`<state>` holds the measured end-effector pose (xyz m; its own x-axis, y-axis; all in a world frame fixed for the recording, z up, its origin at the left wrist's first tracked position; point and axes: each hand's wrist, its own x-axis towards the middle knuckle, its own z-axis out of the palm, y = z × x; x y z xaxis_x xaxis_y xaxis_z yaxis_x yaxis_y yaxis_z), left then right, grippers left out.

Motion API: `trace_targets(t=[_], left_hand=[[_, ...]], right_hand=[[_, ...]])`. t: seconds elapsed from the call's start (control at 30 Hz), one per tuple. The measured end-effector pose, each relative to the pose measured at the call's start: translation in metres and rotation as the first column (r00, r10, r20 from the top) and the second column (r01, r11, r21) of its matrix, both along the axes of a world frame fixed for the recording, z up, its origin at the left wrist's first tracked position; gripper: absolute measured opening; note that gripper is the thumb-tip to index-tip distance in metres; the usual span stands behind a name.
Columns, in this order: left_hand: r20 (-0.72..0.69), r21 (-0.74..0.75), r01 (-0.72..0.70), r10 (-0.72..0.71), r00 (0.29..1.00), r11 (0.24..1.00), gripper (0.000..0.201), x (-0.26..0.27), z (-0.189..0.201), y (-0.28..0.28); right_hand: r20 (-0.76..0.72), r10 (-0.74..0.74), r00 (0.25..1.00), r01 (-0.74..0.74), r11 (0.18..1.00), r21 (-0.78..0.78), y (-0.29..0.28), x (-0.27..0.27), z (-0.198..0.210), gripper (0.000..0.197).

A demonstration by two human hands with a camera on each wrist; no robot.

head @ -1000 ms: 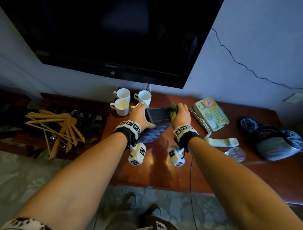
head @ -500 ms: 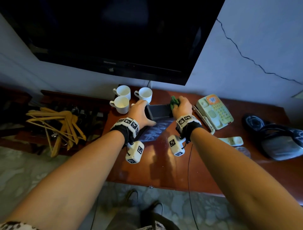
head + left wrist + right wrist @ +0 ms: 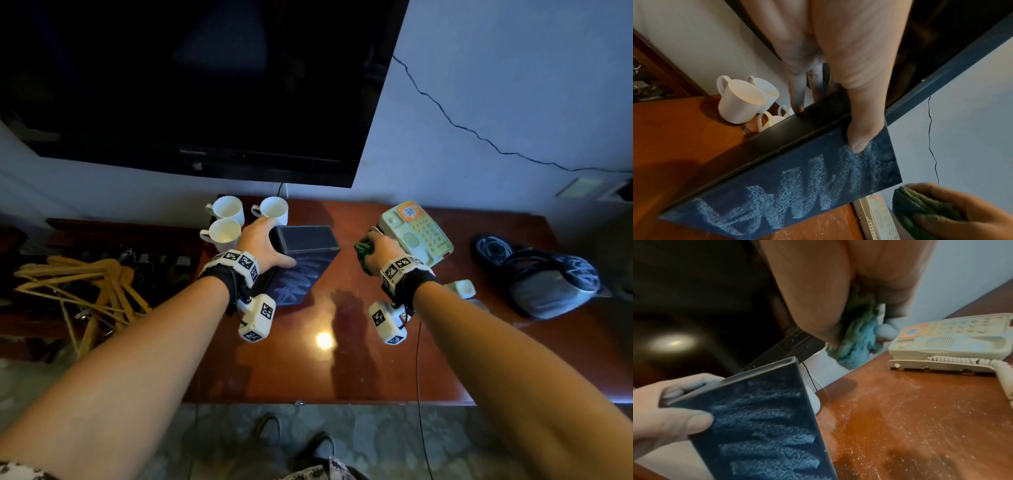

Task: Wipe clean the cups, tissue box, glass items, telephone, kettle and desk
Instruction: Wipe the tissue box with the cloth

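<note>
My left hand [image 3: 272, 244] grips a dark tissue box [image 3: 305, 255] by its far end, thumb on the dusty side, which shows pale wipe streaks [image 3: 789, 181]. The box [image 3: 760, 426] stands tilted on the red-brown desk [image 3: 342, 359]. My right hand [image 3: 376, 251] holds a bunched green cloth [image 3: 362, 247] to the right of the box, apart from it and just in front of the pale telephone [image 3: 416, 233]. The cloth [image 3: 855, 335] hangs above the desk. The handset [image 3: 462, 287] lies off the cradle. Three white cups [image 3: 226, 209] stand behind the left hand.
A black television [image 3: 191, 85] hangs above the desk's back edge. Wooden hangers [image 3: 85, 284] lie on a low shelf at the left. A dark bag [image 3: 548, 277] sits at the right end. White dust [image 3: 920, 410] speckles the desk by the phone.
My right hand with the cloth has left the top of the tissue box and moved right, toward the telephone. The left hand keeps its hold on the box.
</note>
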<state>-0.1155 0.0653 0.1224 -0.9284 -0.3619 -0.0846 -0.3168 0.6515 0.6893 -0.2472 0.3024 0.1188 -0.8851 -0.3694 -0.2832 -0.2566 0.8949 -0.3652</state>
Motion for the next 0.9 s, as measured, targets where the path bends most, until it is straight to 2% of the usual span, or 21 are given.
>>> trace_targets(t=[0.07, 0.17, 0.3, 0.43, 0.53, 0.6, 0.67, 0.77, 0.83, 0.9], left_hand=[[0.001, 0.004, -0.010, 0.010, 1.000, 1.000, 0.067, 0.004, -0.001, -0.004], [0.016, 0.018, -0.017, 0.017, 1.000, 1.000, 0.074, 0.010, -0.005, -0.011], [0.060, 0.048, -0.021, 0.018, 0.998, 0.999, 0.083, 0.020, -0.007, -0.021], [0.095, 0.067, -0.026, 0.020, 0.995, 0.997, 0.086, 0.030, -0.006, -0.030], [0.101, 0.060, -0.030, 0.024, 0.995, 0.998, 0.082, 0.036, -0.005, -0.033], [0.097, 0.054, -0.034, 0.029, 0.995, 0.998, 0.081, 0.040, -0.006, -0.036], [0.090, 0.061, -0.051, 0.045, 0.995, 0.997, 0.079, 0.042, -0.008, -0.037], [0.074, 0.063, -0.074, 0.069, 0.995, 0.995, 0.072, 0.039, -0.010, -0.035], [0.053, 0.057, -0.077, 0.074, 0.996, 0.995, 0.069, 0.032, -0.008, -0.032], [0.050, 0.034, -0.068, 0.066, 0.997, 0.997, 0.067, 0.026, -0.005, -0.028]], right_hand=[[0.066, 0.051, 0.997, -0.048, 0.998, -0.049, -0.001, -0.001, 0.003, 0.045], [0.112, 0.167, 0.980, -0.154, 0.982, -0.109, -0.008, 0.001, 0.004, 0.069], [0.136, 0.251, 0.958, -0.226, 0.958, -0.174, -0.023, 0.002, 0.003, 0.086], [0.137, 0.380, 0.915, -0.356, 0.919, -0.169, -0.039, 0.003, 0.007, 0.098], [0.137, 0.411, 0.901, -0.391, 0.908, -0.151, -0.050, 0.003, 0.008, 0.090], [0.136, 0.385, 0.913, -0.365, 0.919, -0.149, -0.056, 0.003, 0.011, 0.071], [0.089, 0.297, 0.951, -0.281, 0.947, -0.158, -0.058, 0.001, 0.018, 0.049], [0.005, 0.148, 0.989, -0.139, 0.941, -0.308, -0.058, 0.002, 0.026, 0.028], [-0.034, 0.163, 0.986, -0.163, 0.910, -0.380, -0.062, 0.009, 0.027, 0.023], [-0.067, 0.236, 0.969, -0.245, 0.898, -0.366, -0.066, 0.018, 0.024, 0.024]])
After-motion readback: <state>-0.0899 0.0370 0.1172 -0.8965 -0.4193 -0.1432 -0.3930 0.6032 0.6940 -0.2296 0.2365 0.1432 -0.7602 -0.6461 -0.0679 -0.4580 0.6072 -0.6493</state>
